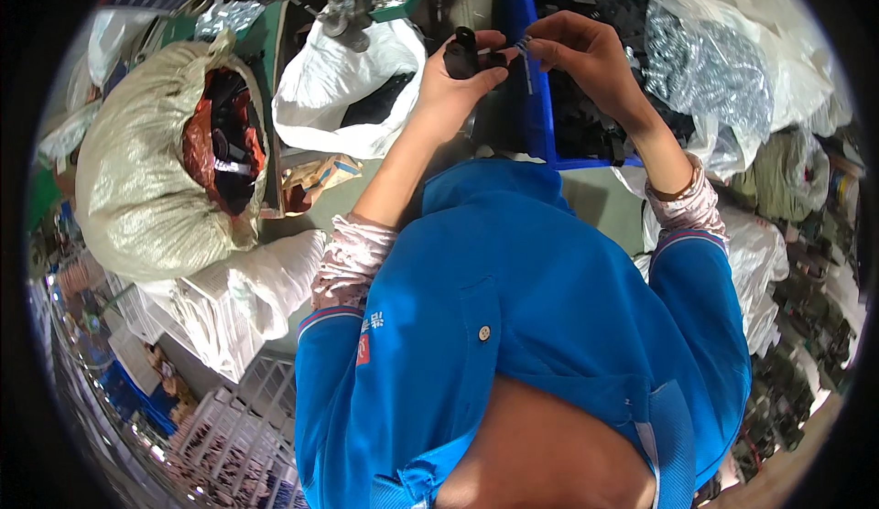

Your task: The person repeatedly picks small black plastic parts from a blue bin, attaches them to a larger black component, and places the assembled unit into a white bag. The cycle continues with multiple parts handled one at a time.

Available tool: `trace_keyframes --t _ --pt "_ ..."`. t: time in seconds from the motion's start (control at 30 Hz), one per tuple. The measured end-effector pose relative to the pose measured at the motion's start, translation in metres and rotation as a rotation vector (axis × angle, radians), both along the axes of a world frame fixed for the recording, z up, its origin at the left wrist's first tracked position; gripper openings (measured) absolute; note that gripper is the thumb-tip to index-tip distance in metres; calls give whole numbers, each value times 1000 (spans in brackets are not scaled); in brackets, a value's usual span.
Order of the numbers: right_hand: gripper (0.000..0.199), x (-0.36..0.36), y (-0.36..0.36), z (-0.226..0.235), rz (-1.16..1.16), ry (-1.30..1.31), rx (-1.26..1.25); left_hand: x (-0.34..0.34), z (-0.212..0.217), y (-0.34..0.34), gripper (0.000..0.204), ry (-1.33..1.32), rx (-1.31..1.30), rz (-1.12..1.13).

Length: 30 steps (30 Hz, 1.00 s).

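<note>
My left hand (446,95) is closed around a black plastic part (461,54) with a rounded, tube-like end, held up in front of the work surface. Just to its right, my right hand (593,59) pinches a small shiny metal spring (523,45) between thumb and fingertips, close to the black part. Whether the spring touches the part, I cannot tell. Below my right hand stands a blue crate (542,120) full of black plastic pieces (586,124).
A clear bag of shiny metal springs (705,60) lies over the crate's right side. To the left are an open white sack (307,97) with black parts and a bulging woven sack (137,161). A metal machine head (343,28) and a green tray (400,10) stand at the back.
</note>
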State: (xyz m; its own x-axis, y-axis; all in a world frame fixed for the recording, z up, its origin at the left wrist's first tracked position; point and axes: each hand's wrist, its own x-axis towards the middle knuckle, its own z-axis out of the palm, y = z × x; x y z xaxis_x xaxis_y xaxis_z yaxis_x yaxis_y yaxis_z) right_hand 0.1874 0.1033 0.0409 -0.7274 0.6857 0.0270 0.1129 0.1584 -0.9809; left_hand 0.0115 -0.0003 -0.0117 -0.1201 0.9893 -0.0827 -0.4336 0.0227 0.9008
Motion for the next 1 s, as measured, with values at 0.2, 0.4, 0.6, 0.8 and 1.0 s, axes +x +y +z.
trace_keyframes --t 0.2,0.4,0.6,0.8,1.0 --pt "9 -45 -1 8 172 -81 98 -18 15 -22 42 405 109 225" --pt "17 -90 -9 18 386 57 915 -29 23 -43 36 481 22 404" --pt "26 -122 -4 9 531 50 225 -42 21 -67 28 420 10 694" --pt "38 -119 -57 -17 280 116 -475 -52 21 -66 20 154 161 817" --pt "38 -119 -45 -22 175 136 -623 -72 15 -79 14 370 71 709"
